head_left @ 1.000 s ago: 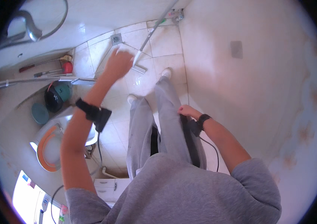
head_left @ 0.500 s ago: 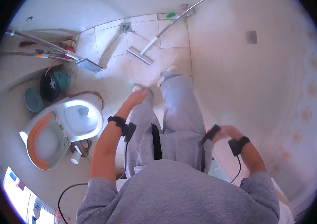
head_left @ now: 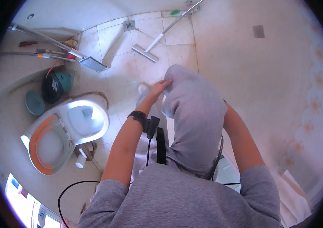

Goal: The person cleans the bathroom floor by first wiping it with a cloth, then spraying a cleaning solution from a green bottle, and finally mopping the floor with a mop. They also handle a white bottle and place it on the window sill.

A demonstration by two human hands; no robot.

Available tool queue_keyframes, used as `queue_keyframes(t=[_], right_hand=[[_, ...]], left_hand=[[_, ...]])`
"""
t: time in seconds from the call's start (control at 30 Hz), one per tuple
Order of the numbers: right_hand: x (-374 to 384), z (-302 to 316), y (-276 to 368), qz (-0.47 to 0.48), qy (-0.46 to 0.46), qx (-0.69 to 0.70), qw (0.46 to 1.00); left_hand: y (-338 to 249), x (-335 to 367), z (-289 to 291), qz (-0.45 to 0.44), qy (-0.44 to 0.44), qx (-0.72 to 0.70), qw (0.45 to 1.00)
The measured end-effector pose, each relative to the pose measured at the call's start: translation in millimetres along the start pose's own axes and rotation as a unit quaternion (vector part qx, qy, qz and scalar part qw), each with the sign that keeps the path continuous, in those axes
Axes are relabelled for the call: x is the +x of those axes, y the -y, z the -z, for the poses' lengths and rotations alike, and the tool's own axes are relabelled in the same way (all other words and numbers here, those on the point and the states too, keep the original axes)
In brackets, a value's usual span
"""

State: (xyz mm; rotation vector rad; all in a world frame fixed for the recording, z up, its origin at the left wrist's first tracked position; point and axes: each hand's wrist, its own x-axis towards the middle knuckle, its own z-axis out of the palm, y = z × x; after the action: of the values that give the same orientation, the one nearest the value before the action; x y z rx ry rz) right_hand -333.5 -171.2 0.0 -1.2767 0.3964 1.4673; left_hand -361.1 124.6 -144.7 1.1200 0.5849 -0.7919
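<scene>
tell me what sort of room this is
Most likely a bathroom: there is a white toilet with its lid open, and a square drain grate set in the tiled floor.

Right hand: hidden behind the bent right leg (head_left: pixel 197 110); right forearm (head_left: pixel 241 133) visible only as far as the leg's edge, so what the hand touches cannot be told. Right foot: largely or wholly covered by the same leg. Left hand (head_left: pixel 157 90): grip at the knee unclear. Far: squeegee (head_left: pixel 145 53), handle cut off at the view's edge; corner items (head_left: pixel 192 5) too small to tell. Left: mop (head_left: pixel 93 64), handle running out at the dark rim. Near left: window (head_left: pixel 20 199), cut off. Near right: cloth (head_left: pixel 292 199), partly covered by the sleeve (head_left: pixel 260 190)
</scene>
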Motion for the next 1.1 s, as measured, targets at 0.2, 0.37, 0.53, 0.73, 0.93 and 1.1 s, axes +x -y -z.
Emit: queue_keyframes(t=[0.2, 0.37, 0.53, 0.73, 0.93, 1.1], right_hand=[[35, -23, 78, 0.172, -0.159, -0.186, 0.954], [39, -47, 70, 0.357, -0.529, -0.284, 0.715], [9, -54, 27, 0.275, -0.524, -0.185, 0.785], [19, -16, 40, 0.387, -0.600, -0.248, 0.655], [20, -6, -89, 0.217, -0.263, -0.503, 0.794], [68, 16, -156, 0.122, -0.235, -0.357, 0.896]], left_hand=[[-40, -33, 35, 0.045, -0.070, 0.275, 0.958], [-69, -87, 8, -0.256, -0.295, 0.270, 0.880], [-51, -147, -7, -0.272, -0.204, 0.314, 0.886], [-47, -120, 3, -0.308, -0.245, 0.205, 0.896], [49, -105, 37, -0.159, 0.063, 0.501, 0.848], [117, -74, -5, -0.105, 0.013, 0.391, 0.914]])
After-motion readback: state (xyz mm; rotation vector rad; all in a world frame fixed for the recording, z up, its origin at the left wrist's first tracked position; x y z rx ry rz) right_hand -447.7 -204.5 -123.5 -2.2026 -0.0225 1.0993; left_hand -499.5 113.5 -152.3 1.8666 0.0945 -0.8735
